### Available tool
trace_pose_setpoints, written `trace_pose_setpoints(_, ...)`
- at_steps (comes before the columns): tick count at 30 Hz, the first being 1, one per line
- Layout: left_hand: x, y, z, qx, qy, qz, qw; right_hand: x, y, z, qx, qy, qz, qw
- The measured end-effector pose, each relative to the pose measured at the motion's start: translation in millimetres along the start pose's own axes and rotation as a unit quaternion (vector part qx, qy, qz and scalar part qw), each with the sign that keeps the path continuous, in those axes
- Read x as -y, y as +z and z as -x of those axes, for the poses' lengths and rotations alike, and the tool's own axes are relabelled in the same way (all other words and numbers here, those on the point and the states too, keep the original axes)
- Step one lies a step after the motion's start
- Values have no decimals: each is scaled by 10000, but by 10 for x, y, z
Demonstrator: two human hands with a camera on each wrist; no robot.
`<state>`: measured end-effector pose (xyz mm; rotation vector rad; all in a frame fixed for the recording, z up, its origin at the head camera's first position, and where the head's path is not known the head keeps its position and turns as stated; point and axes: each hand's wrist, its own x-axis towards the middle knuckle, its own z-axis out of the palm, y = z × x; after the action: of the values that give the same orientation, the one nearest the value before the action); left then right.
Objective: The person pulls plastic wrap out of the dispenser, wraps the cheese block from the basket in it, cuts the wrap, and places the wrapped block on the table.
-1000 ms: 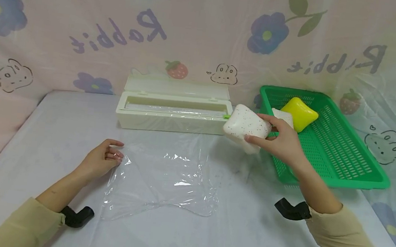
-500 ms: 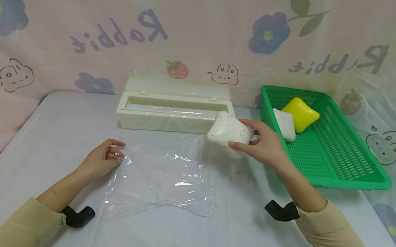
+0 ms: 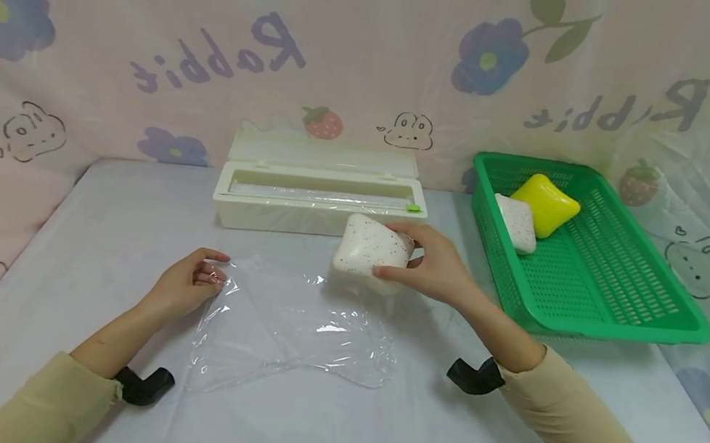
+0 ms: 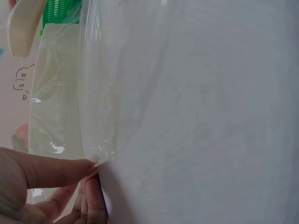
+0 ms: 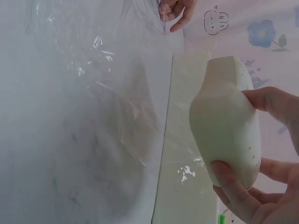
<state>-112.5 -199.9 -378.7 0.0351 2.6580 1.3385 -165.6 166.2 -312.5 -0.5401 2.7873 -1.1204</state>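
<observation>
My right hand [image 3: 436,263] grips a white, brown-speckled, pillow-shaped piece [image 3: 370,247], thumb on one side and fingers on the other. It is held over the far right part of a sheet of clear plastic wrap [image 3: 296,332]. In the right wrist view, the piece [image 5: 224,126] shows a smooth, cream side with speckles along one face. My left hand [image 3: 186,283] is at the left edge of the wrap. The left wrist view shows its thumb and fingers pinching a corner of the wrap [image 4: 100,140].
Behind the wrap stands a long cream wrap dispenser [image 3: 315,222], lid raised, with a roll inside and a green slider [image 3: 413,208]. A green basket [image 3: 606,329] at right contains another white speckled piece [image 3: 517,225] and a yellow pillow-shaped piece [image 3: 547,205]. A printed curtain hangs behind.
My right hand has carried the speckled piece leftward and nearer, from beside the basket to over the wrap. My left hand keeps its hold on the wrap's edge.
</observation>
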Motion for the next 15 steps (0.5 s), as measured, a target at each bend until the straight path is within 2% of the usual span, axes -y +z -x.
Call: trace_pose_setpoints(15, 0, 10, -10, 5, -30, -19, 10000, 112, 364, -90, 496, -290, -314, 9979)
